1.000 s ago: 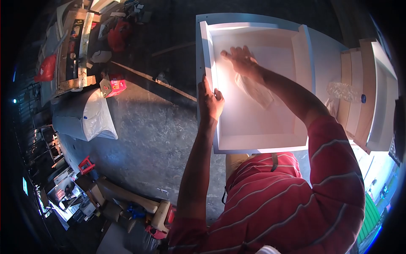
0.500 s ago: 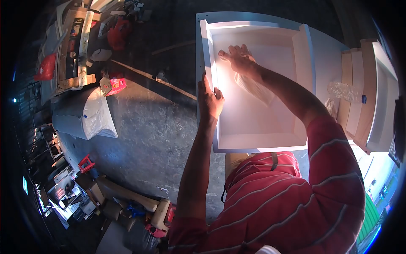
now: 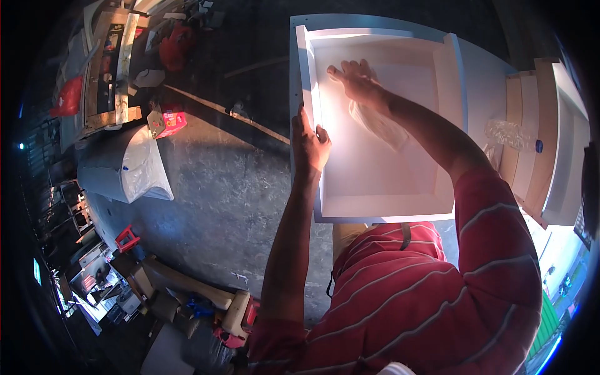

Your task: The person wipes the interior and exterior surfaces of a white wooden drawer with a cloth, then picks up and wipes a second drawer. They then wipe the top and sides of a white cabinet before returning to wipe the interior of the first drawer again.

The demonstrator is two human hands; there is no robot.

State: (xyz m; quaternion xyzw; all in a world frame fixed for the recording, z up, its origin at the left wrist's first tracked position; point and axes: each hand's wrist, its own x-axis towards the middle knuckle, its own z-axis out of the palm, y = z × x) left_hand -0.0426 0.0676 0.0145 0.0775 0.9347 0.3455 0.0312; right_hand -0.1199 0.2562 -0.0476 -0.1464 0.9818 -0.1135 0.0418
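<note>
A white, shallow, drawer-like wooden box (image 3: 381,207) lies open side up in front of me, on a pale board (image 3: 487,75). My left hand (image 3: 310,147) is closed over the box's left side wall, with the thumb on the inner side and the fingers outside. Inside the box, my right hand (image 3: 359,84) presses down near the upper left, its fingers bent over a pale cloth (image 3: 378,125). The cloth's loose end trails below the palm across the box floor. What lies under the palm is hidden.
A clear plastic bottle (image 3: 509,135) with a blue cap lies at right, beside another wooden box (image 3: 544,144). On the concrete floor at left are a plastic-wrapped piece (image 3: 128,165), a pink pack (image 3: 172,124), a long wooden strip (image 3: 225,114) and a red stool (image 3: 127,239).
My right hand has shifted slightly up and to the right inside the box, and the cloth has moved with it. The left hand keeps its place on the side wall.
</note>
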